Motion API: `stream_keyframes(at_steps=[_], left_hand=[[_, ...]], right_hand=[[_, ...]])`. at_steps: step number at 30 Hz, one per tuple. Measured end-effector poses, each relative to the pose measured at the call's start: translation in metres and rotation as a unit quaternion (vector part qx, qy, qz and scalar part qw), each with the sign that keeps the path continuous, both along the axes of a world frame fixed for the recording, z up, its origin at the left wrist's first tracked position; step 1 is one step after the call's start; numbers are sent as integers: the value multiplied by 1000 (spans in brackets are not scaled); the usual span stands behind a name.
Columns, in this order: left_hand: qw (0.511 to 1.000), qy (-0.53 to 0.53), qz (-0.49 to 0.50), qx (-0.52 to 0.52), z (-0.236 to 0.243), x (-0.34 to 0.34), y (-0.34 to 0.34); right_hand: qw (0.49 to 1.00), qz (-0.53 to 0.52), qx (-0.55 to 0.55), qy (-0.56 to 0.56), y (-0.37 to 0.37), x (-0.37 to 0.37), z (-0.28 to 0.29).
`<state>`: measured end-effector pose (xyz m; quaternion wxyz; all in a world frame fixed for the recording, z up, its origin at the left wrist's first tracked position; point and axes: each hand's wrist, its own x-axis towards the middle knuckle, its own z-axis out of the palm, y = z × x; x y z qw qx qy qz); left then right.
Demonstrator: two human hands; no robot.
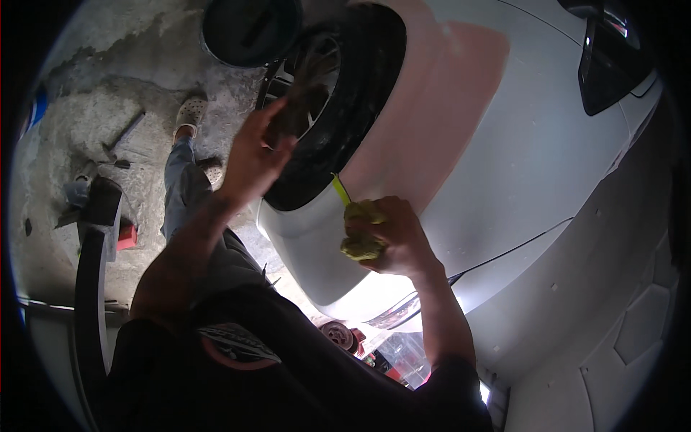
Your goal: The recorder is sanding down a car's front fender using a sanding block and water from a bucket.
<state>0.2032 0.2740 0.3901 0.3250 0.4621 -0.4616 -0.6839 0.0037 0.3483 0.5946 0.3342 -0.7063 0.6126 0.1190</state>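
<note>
My right hand [402, 234] is closed round a crumpled wad of yellow-green masking tape [362, 248]. From the wad a narrow tape strip [339, 189] runs up to the edge of the wheel arch. Over the wheel [335, 140], my left hand [255, 155] is smeared by motion; a dark blur lies at its fingers, and whether it holds anything cannot be made out. Beside both hands is the pale car body panel [309, 252], which carries a large matte pinkish patch [439, 101] above the wheel arch.
A dark round tub [248, 32] stands beyond the wheel. On the concrete floor to the left lie a hammer-like tool [126, 137] and a red block [127, 237], near a dark curved part [90, 288]. The car's black side mirror [608, 65] juts out at upper right.
</note>
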Motion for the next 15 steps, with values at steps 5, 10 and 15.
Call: stream_keyframes(at_steps=[5,10,15], left_hand=[[951,133,35,-276,97,-63,27],[916,186,38,-353,147,-112,50],[893,272,12,-359,163,-131,59]], right_hand=[[939,-279,-185,-81,13,-39,64],[837,-497,-172,-149,36,-69,107],[818,-412,-393,-83,81,-105,114]])
